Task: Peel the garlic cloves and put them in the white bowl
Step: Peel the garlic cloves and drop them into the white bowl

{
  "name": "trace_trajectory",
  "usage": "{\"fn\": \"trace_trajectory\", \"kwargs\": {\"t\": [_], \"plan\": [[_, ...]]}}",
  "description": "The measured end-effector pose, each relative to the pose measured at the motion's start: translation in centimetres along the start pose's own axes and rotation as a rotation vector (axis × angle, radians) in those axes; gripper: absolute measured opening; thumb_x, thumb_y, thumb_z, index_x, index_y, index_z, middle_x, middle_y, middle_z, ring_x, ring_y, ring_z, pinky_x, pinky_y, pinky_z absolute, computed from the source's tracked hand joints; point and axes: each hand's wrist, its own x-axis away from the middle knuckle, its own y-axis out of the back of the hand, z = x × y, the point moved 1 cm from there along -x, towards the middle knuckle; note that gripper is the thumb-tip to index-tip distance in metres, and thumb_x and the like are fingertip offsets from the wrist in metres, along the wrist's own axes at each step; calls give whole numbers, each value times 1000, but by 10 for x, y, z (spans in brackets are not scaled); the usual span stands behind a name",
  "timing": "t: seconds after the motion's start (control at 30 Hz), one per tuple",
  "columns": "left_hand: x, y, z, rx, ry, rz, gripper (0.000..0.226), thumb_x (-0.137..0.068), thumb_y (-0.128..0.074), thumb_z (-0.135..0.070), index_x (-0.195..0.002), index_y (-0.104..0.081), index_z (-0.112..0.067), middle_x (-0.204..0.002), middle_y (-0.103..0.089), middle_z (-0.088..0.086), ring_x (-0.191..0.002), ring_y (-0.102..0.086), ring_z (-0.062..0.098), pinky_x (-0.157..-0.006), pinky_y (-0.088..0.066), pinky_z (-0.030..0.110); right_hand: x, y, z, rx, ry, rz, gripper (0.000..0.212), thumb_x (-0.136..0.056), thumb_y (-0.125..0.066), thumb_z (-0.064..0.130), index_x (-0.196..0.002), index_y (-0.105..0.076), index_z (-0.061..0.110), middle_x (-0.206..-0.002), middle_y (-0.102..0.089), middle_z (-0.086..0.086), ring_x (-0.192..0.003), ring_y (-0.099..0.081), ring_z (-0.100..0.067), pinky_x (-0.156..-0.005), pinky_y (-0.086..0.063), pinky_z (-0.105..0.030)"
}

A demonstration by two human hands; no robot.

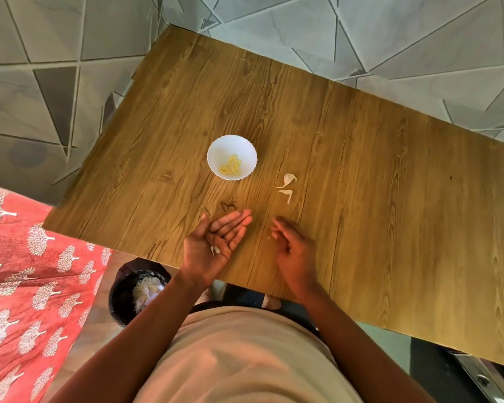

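A white bowl (232, 144) stands near the middle of the wooden table (361, 170) and holds several peeled yellowish garlic cloves (231, 166). My left hand (213, 242) lies palm up over the table's near edge, fingers straight, with small white bits of garlic skin (215, 250) resting on the palm. My right hand (293, 247) hovers just to its right, blurred, fingers loosely bent; whether the fingertips pinch a tiny scrap I cannot tell. Garlic skins (288, 184) lie on the table right of the bowl.
A dark waste bin (125, 286) with white peelings inside stands on the floor below the table's near left edge. A red cloth with white tree prints (26, 286) covers the left. Grey patterned floor tiles surround the table.
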Motion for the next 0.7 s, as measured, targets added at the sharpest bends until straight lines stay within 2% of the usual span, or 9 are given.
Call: {"fn": "trace_trajectory", "kwargs": {"t": [0.07, 0.17, 0.37, 0.5, 0.63, 0.7], "plan": [[0, 1, -1, 5, 17, 12, 68, -110, -29, -44, -129, -60, 13, -145, -54, 31, -136, -55, 40, -110, -50, 41, -5, 2, -4, -21, -93, -78, 41, -91, -64, -13, -128, -68, 4, -120, -72, -9, -106, -71, -13, -94, -59, -29], [0, 1, -2, 3, 42, 35, 68, -109, -30, -44, -127, -62, 13, -144, -54, 32, -136, -55, 40, -107, -53, 41, -5, 3, -8, 6, -154, -75, 42, -90, -64, -12, -128, -68, 6, -119, -73, -7, -109, -70, -12, -95, -59, -33], [0, 2, -3, 2, 63, 53, 69, -109, -30, -45, -126, -63, 13, -145, -54, 32, -136, -55, 40, -106, -54, 41, 12, -1, 3, 57, 20, 35, 35, -89, -71, -6, -122, -72, 5, -123, -72, -7, -114, -67, -11, -102, -52, -23], [-1, 1, -2, 1, 62, 47, 70, -109, -29, -45, -126, -63, 13, -145, -54, 32, -136, -55, 40, -108, -52, 41, 9, -4, 5, 24, -32, -7, 34, -85, -80, 3, -119, -73, 5, -118, -73, -6, -109, -67, -7, -99, -53, -21], [-2, -1, 1, 4, 62, 46, 70, -110, -28, -45, -123, -66, 12, -144, -55, 31, -135, -56, 40, -106, -54, 41, 5, -8, 0, -65, -144, -64, 28, -87, -76, -1, -114, -75, 7, -109, -77, -4, -97, -74, -8, -87, -62, -37], [-3, -2, 2, 5, 57, 42, 70, -110, -28, -45, -121, -68, 11, -143, -56, 31, -135, -57, 39, -105, -55, 41, 1, -9, -2, -60, -151, -69, 24, -88, -76, 2, -111, -76, 9, -105, -77, -2, -94, -75, -10, -84, -63, -41]]}}
